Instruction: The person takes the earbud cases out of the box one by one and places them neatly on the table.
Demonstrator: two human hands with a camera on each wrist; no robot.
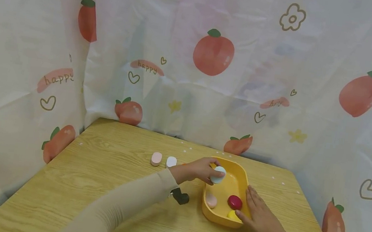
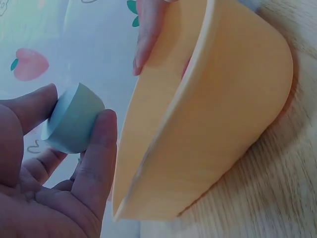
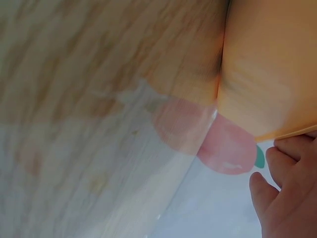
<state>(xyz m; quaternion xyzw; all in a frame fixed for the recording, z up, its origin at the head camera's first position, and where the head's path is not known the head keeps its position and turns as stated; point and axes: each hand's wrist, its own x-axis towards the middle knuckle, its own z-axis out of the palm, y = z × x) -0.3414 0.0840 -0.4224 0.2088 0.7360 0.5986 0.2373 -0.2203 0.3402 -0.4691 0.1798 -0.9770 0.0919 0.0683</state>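
Observation:
My left hand (image 1: 205, 169) pinches a small pale blue rounded piece (image 2: 74, 119) between thumb and fingers. It holds the piece over the far left part of a yellow tray (image 1: 210, 214). My right hand (image 1: 262, 218) rests along the tray's right rim, its fingers fairly straight and the thumb reaching over the edge. Inside the tray lie a dark red oval piece (image 1: 235, 202), a pale pink one (image 1: 211, 200) and a yellow one (image 1: 232, 215), which the right thumb partly covers.
Left of the tray, a pink piece (image 1: 156, 159) and a white piece (image 1: 171, 162) stand on the wood-grain table (image 1: 113, 169). Something orange (image 1: 184, 164) shows partly behind the left wrist. Printed cloth (image 1: 182, 92) hangs along the table's back and sides.

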